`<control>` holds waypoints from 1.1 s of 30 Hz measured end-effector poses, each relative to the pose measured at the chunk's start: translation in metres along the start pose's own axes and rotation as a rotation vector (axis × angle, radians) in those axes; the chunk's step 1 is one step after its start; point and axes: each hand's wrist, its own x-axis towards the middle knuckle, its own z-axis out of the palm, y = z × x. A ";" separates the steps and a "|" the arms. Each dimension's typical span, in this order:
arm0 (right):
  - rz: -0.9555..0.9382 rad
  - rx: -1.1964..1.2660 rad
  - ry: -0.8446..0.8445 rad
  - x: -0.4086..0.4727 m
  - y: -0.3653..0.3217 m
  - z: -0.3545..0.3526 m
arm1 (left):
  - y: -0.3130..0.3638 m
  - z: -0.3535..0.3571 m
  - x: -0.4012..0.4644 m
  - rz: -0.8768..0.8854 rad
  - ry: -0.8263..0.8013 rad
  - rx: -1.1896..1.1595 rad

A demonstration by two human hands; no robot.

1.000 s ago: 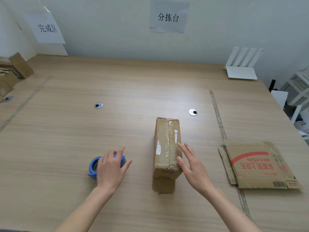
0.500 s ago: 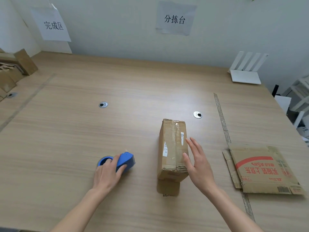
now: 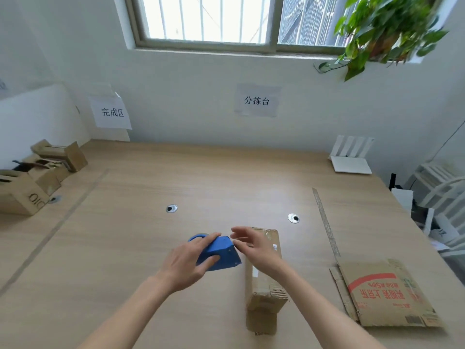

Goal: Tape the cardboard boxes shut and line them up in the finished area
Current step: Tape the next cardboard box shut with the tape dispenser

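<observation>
Head view is showing the left hand (image 3: 187, 264) lifting the blue tape dispenser (image 3: 218, 253) off the tabletop (image 3: 226, 177); half a second back that hand was only settling onto it where it lay flat on the wood. Now the left grip is wrapping round the dispenser body, thumb on the near face and fingers over the top. The right hand (image 3: 254, 246), which had been resting against the side of the cardboard box (image 3: 264, 280), is coming across towards the dispenser's front with fingers loosely spread, holding nothing; it looks to be reaching for the tape end, though no tape is visible. The camera is also tilting up, so more of the wall is showing than a second ago.

That suggests the taping step is just starting. The box is lying lengthwise in front of the person, its near end flap hanging open, old clear tape running along its top.

A flattened carton (image 3: 385, 293) with red print is lying to the right, beyond a strip of tape (image 3: 325, 222) marking the wood. Finished boxes (image 3: 37, 172) are sitting at the far left under a paper sign (image 3: 112, 112). A second sign (image 3: 256, 100) is hanging mid-wall, with a window (image 3: 239, 21) and a trailing plant (image 3: 385, 28) above, and a white router (image 3: 351, 157) at the back right.
</observation>
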 end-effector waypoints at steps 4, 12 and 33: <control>-0.085 -0.104 0.134 0.002 -0.026 -0.013 | 0.002 -0.021 0.006 0.028 0.005 -0.015; 0.080 -0.046 0.258 -0.026 0.004 -0.049 | -0.004 -0.025 0.009 -0.031 0.010 -0.007; 0.518 0.112 0.389 -0.103 0.147 -0.045 | 0.006 0.079 0.017 -0.025 -0.286 0.031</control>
